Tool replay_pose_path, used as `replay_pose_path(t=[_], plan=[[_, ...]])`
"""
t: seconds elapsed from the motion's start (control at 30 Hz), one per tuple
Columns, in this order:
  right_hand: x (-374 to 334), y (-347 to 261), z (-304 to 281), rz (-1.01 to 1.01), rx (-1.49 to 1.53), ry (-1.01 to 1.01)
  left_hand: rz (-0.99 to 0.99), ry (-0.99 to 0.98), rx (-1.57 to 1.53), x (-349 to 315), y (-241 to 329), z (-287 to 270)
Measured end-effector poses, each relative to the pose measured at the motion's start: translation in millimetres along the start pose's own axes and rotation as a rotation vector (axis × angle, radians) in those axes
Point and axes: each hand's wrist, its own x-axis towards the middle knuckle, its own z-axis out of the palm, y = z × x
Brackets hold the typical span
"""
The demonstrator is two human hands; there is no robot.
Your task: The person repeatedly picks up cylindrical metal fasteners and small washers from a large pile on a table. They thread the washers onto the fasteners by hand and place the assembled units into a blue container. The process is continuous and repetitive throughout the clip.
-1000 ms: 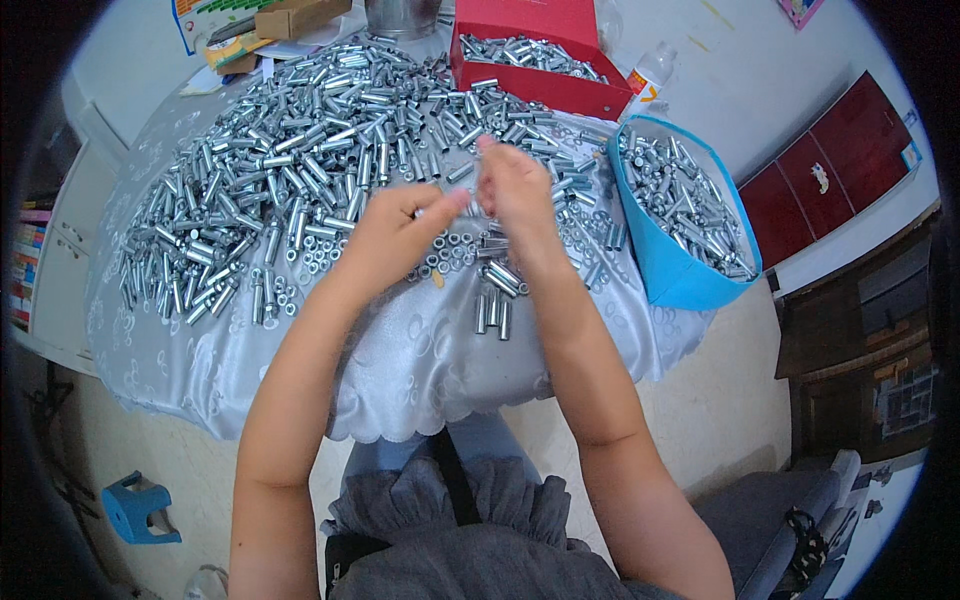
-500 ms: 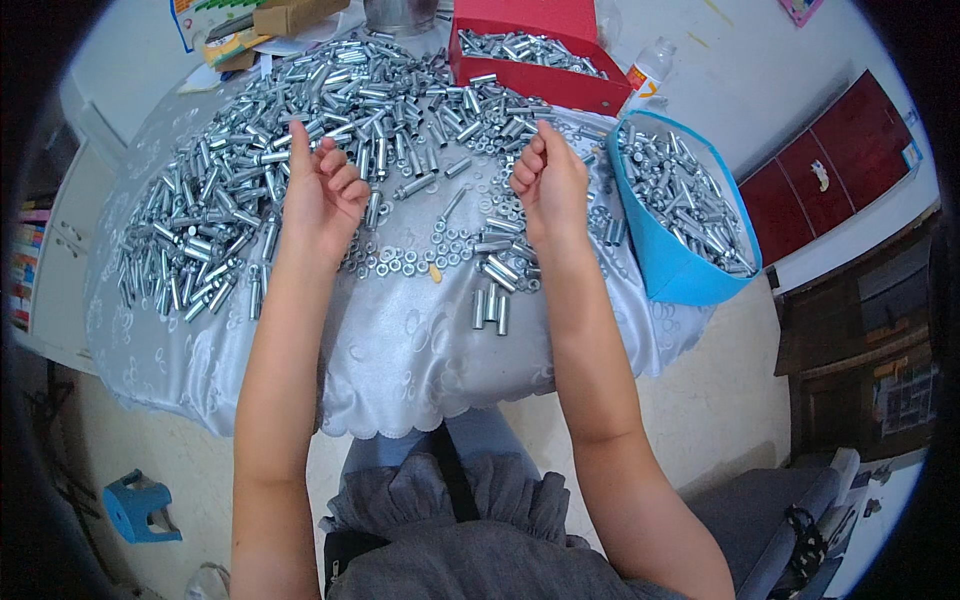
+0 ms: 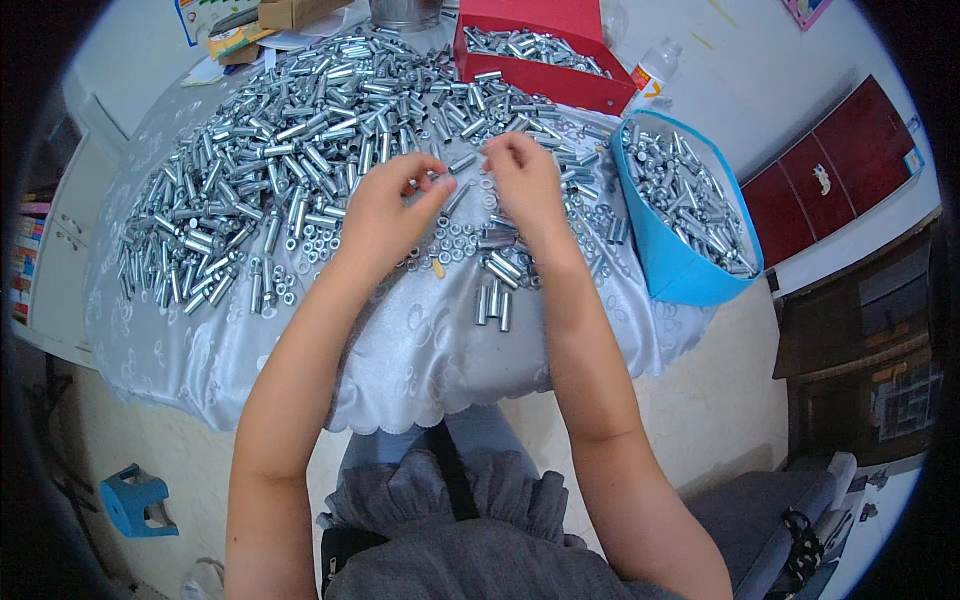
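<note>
Tube (image 3: 462,163) lies aslant between left grip (image 3: 388,207) and right grip (image 3: 525,185), far end toward the right; both half-curled, contents unclear.

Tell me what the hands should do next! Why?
Maybe the right hand could pinch the silver metal piece in the gap between it and the left hand, because that piece is close to both. I can't tell whether either touches it.

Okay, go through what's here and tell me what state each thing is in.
Tablecloth: spread out, front hanging down
Metal bolts: heaped loosely
Metal rings: scattered loosely
Red box: open, metal bolts inside
Blue bin: open, well filled
Bottle: standing upright
Blue stool: standing upright
Left hand: fingers bent, grip unclear
Right hand: fingers curled, grip unclear
</note>
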Motion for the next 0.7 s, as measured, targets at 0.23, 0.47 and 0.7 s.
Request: replay_pose_path(t=[0.23, 0.47, 0.7], plan=[[-10, 18, 15, -0.309, -0.709, -0.226, 0.305, -0.118, 0.229, -9, -16, 9], [-11, 12, 10, -0.257, -0.765, -0.211, 0.247, -0.107, 0.325, -9, -13, 8], [-8, 17, 9, -0.233, -0.682, -0.265, 0.094, -0.089, 0.259, -10, -16, 7]])
